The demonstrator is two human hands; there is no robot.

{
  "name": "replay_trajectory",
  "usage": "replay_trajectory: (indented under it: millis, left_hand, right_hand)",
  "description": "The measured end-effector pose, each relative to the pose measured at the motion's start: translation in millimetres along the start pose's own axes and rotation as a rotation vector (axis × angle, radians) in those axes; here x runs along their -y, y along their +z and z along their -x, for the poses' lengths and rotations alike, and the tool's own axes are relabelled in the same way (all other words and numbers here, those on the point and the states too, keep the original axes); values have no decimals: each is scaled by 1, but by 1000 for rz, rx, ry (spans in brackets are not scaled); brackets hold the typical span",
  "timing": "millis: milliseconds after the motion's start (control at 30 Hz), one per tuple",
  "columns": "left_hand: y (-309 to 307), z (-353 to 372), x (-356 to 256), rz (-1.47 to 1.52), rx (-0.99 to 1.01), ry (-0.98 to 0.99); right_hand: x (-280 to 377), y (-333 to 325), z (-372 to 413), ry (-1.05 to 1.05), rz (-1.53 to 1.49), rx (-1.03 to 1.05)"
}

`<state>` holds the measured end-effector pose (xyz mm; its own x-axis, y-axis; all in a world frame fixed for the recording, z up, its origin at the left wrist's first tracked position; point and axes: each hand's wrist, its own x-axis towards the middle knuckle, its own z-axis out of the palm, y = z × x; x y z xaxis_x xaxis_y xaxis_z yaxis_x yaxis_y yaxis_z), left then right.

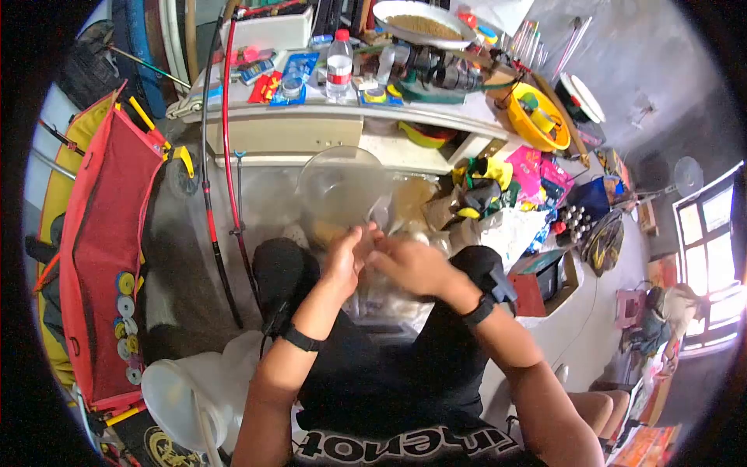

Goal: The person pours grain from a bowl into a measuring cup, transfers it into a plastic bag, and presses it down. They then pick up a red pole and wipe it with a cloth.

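My left hand [348,259] and my right hand [403,263] meet between my knees, their fingers bent toward each other. The fingers of both are closed, and what they pinch is too small and blurred to name. Just beyond them stands a round translucent tub [340,183], its near side behind my fingers. Clear plastic bags [416,198] lie to the right of the tub, and more crumpled clear plastic shows below my hands.
A cluttered white table [296,128] with a water bottle [339,66] stands ahead. Fishing rods [227,140] lean left of the tub, beside a red bag [109,257]. A white bucket [175,401] is at lower left. Colourful packets [525,171] lie at right.
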<state>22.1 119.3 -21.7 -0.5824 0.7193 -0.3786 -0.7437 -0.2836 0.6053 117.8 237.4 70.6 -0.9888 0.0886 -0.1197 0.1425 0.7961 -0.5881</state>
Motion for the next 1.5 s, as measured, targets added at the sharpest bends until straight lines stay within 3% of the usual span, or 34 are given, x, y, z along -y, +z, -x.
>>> replay_trajectory:
  millis: [67,100,200,233,267,300,433,567,733,867,933,1000,1100,1167,1267,1300,1367,1500]
  left_hand:
    - [-11,-17,2,58,46,-31]
    - [-20,-28,2,58,102,-87]
    - [-50,-79,37,141,-66,-156]
    - [-25,-58,-3,144,-29,-253]
    - [-7,-56,-10,54,-106,-179]
    - [3,-62,-9,-42,-174,-100]
    - [-4,-102,-16,-140,-108,-90]
    - [12,-109,-5,-285,-103,-183]
    - [23,-123,1,-283,32,-261]
    - [30,-122,8,-281,14,-268]
    - [-15,-142,23,-313,58,-356]
    - [-14,-147,28,-356,83,-439]
    - [7,-131,39,-323,46,-326]
    - [6,-126,52,-298,-8,-178]
    - [14,-123,46,-299,-81,-53]
    - [34,-114,21,-355,-22,-225]
    - [34,-114,15,-316,26,-305]
    - [29,-116,14,-277,14,-321]
  right_hand:
    - [2,-20,-8,-50,-80,-101]
    - [12,-38,-12,-198,-198,-133]
    - [49,-93,-14,-700,-525,-103]
    - [56,-98,-14,-856,-804,-79]
    - [59,-102,-16,-967,-921,-92]
    - [61,-104,-15,-1019,-987,-116]
    - [56,-103,-25,-1109,-1108,-265]
    - [51,-99,-38,-1149,-1174,-363]
    - [31,-103,-51,-1129,-1178,-449]
    - [20,-109,-55,-1122,-1156,-517]
    - [11,-116,-57,-1110,-1118,-537]
    - [1,-123,-63,-1107,-1088,-558]
    - [-17,-126,-75,-1111,-1085,-591]
    - [-34,-127,-84,-1056,-1027,-314]
    - [-44,-126,-81,-785,-972,-348]
    - [-54,-119,-87,-679,-989,-328]
    - [-77,-92,-105,-450,-1274,-386]
    - [-113,-64,-132,-274,-1283,-561]
